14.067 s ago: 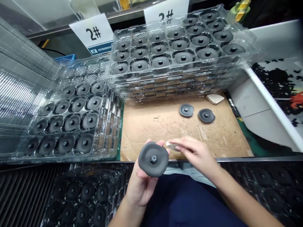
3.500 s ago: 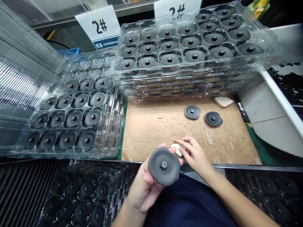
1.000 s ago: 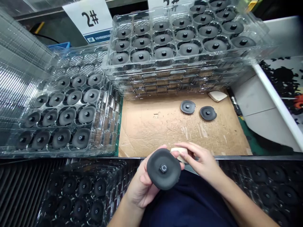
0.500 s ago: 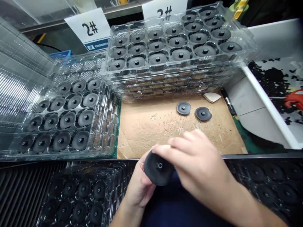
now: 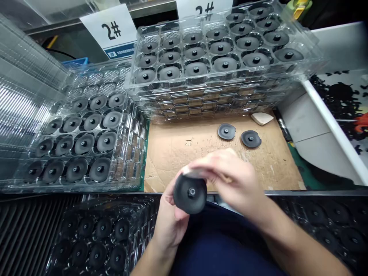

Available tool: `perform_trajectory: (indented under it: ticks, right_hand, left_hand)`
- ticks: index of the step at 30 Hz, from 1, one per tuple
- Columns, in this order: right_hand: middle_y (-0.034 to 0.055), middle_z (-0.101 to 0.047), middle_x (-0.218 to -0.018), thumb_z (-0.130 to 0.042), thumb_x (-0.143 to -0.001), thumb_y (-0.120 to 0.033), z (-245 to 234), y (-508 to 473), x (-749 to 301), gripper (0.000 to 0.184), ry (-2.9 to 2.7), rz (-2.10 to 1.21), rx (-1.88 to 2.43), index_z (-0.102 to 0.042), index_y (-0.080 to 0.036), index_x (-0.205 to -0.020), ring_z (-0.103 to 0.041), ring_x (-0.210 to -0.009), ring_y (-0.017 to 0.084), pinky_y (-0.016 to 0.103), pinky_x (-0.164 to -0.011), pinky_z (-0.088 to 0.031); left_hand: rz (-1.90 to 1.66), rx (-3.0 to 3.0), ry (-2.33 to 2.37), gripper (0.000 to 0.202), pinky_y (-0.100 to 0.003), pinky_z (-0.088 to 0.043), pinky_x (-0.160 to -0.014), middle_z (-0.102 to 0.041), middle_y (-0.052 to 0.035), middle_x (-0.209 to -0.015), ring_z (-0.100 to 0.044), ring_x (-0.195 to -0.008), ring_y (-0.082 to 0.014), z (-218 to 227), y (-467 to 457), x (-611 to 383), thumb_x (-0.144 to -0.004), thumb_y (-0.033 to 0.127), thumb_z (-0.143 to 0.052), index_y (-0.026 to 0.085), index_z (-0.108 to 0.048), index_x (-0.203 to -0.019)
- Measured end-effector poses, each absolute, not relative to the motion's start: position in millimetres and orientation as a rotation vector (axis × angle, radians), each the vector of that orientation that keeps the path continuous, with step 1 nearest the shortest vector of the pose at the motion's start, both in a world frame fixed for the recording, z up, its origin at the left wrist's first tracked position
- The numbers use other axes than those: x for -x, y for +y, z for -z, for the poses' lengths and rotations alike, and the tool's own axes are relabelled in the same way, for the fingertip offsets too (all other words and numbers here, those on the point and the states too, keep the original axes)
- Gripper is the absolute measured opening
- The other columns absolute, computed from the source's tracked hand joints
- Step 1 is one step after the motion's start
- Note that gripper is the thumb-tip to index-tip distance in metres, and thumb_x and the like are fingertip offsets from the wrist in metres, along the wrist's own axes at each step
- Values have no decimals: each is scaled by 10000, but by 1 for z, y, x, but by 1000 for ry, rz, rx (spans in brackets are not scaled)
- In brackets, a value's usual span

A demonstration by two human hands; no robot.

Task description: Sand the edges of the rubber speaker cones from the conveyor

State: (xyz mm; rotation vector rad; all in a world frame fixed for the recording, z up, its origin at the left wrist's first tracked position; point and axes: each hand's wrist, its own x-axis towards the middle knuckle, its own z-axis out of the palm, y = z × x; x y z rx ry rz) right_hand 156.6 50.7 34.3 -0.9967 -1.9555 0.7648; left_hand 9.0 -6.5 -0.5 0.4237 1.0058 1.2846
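My left hand (image 5: 169,218) grips a black round disc (image 5: 188,197) by its edge. The disc is tilted toward me, and a small round stub shows at its centre. My right hand (image 5: 230,176) is curled over the disc's top rim, thumb and fingers brought together. Something pale and blurred (image 5: 195,172) lies under its fingertips against the rim; I cannot make out what it is. Two similar discs, a left one (image 5: 226,131) and a right one (image 5: 251,138), lie flat on the cardboard (image 5: 172,153) beyond my hands.
Stacked clear trays (image 5: 184,86) of black discs stand at the back, with another discs tray (image 5: 115,165) on the left. A pale wedge-shaped piece (image 5: 262,118) lies near the cardboard's right corner. A white-walled bin (image 5: 335,126) with small black bits is at right. Darker trays (image 5: 94,234) sit below the bench edge.
My right hand has drawn up and back along the disc's top rim, baring the pale thing beneath its fingers. The disc in my left hand has risen slightly. The view has shifted a little.
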Motion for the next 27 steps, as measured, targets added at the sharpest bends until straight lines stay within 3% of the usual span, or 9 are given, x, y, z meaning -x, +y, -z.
perform_trajectory:
  ticks: [3, 8, 10, 13, 15, 18, 21, 27]
  right_hand:
    - [17, -714, -930, -539, -891, -177, 5, 48, -171, 174, -1920, -879, 1292, -672, -226, -992, -621, -856, 163, 302, -759, -416]
    - [11, -726, -808, -557, -867, -188, 59, 21, -177, 153, -1995, -1030, 1301, -698, -229, -911, -650, -751, 166, 297, -692, -464]
    - [15, -714, -775, -543, -876, -205, 51, 18, -177, 159, -1969, -1027, 1355, -694, -221, -924, -640, -694, 160, 282, -629, -466]
    - [27, -698, -900, -512, -904, -205, 6, 25, -175, 196, -1832, -927, 1395, -645, -225, -1045, -625, -736, 143, 256, -604, -458]
    - [20, -695, -963, -521, -894, -151, -28, 30, -170, 227, -1793, -770, 1185, -626, -237, -1075, -620, -793, 140, 260, -655, -451]
    - [27, -706, -904, -435, -889, -68, -55, 34, -159, 289, -1984, -687, 839, -648, -196, -1036, -607, -740, 145, 286, -639, -425]
    - [31, -700, -803, -434, -861, -33, -56, 35, -151, 297, -2121, -691, 1016, -682, -171, -950, -578, -674, 154, 300, -598, -390]
    - [21, -701, -903, -499, -873, -90, -33, 42, -150, 231, -1778, -948, 991, -665, -195, -996, -620, -791, 135, 253, -677, -461]
  left_hand:
    - [-1348, -402, 865, 634, -284, -522, -877, -678, -48, -1193, -665, -1014, -237, 0, -6, -3, -494, 405, -843, 306, -660, -1092]
    - [-1362, -386, 849, 607, -239, -501, -901, -701, -23, -1150, -665, -1015, -202, -3, -5, 1, -504, 374, -838, 300, -663, -1080]
    - [-1348, -384, 853, 605, -239, -503, -896, -700, -21, -1149, -673, -993, -198, -4, -4, -1, -500, 363, -843, 305, -665, -1075]
    - [-1327, -374, 877, 616, -246, -515, -879, -709, -23, -1127, -677, -980, -204, -7, -3, -5, -476, 364, -855, 304, -672, -1061]
    - [-1307, -357, 895, 600, -244, -516, -875, -710, -23, -1120, -667, -997, -204, -8, -2, -7, -493, 353, -855, 298, -672, -1062]
    - [-1267, -304, 930, 534, -218, -508, -869, -705, -27, -1121, -647, -1022, -190, -7, -3, -8, -548, 327, -839, 280, -677, -1055]
    - [-1276, -241, 980, 559, -183, -520, -813, -710, -25, -1108, -658, -968, -166, -4, -4, -6, -517, 348, -849, 279, -681, -1046]
    - [-1301, -230, 948, 598, -149, -517, -787, -738, -3, -1013, -674, -922, -141, -3, 1, -7, -426, 290, -889, 273, -706, -995]
